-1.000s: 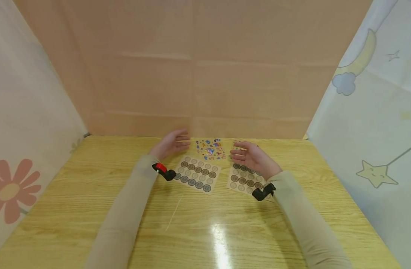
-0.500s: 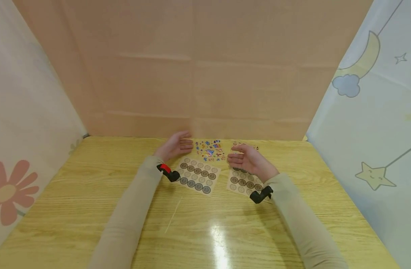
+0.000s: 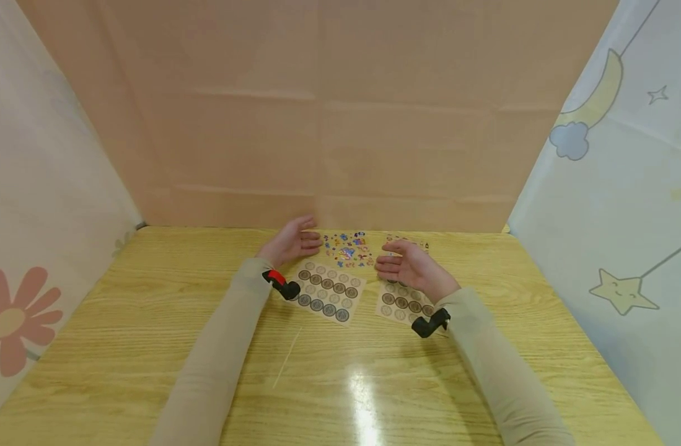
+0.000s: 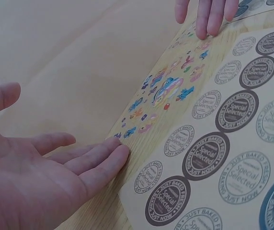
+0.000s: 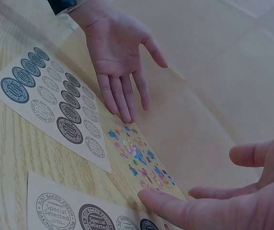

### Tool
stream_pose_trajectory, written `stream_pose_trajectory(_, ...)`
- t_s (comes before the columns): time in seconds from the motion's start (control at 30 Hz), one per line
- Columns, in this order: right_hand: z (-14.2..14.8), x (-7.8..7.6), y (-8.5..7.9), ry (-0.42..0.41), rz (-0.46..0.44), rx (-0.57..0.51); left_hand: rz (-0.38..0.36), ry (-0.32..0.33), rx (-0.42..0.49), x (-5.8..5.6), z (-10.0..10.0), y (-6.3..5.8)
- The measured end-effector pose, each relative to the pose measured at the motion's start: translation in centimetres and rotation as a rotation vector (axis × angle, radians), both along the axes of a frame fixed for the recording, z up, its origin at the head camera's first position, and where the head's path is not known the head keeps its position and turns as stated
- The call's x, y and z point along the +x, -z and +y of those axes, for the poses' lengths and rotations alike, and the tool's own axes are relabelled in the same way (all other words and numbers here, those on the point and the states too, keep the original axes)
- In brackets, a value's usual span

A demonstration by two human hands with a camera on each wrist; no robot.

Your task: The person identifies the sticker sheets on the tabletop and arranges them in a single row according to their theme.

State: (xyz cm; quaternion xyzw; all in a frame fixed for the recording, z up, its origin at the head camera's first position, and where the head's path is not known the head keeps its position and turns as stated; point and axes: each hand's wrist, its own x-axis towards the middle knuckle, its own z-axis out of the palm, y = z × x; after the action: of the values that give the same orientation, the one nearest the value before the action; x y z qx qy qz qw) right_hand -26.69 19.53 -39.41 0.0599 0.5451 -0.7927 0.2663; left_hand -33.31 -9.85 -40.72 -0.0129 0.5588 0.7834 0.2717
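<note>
My left hand (image 3: 293, 240) lies palm inward at the left end of a clear sheet of small colourful stickers (image 3: 348, 249), fingers extended and holding nothing. Across from it, my right hand (image 3: 411, 265) has straight, relaxed fingers pointing left, near that sheet's right edge. In the left wrist view, the left fingertips (image 4: 120, 146) are right at the clear sheet's edge. A beige sheet of round "Special Selected" stickers (image 3: 329, 291) lies in front of the left hand. A second beige sticker sheet (image 3: 396, 305) is partly hidden under the right hand and wrist.
Another clear sheet of colourful stickers (image 3: 424, 243) shows behind the right hand. A thin pale strip (image 3: 287, 356) lies on the wooden table (image 3: 318, 396). Brown paper (image 3: 318, 124) stands along the back, with printed cloth (image 3: 624, 217) at the sides.
Over the last second my left hand has shifted slightly right and my right hand slightly left and nearer to me. The sticker sheets have stayed put.
</note>
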Motion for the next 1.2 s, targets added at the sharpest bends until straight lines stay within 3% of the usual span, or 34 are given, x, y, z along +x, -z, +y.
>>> stream_pose_trajectory(0.77, -0.6, 0.3, -0.8, 0.048, -0.045, -0.011, -0.018, 0.046, 0.036, 0.1, 0.1, 0.4)
stream_pose_trajectory(1.2, -1.0, -0.1, -1.0, 0.029, -0.069, -0.032, -0.035, 0.058, 0.052, 0.5, 0.2, 0.0)
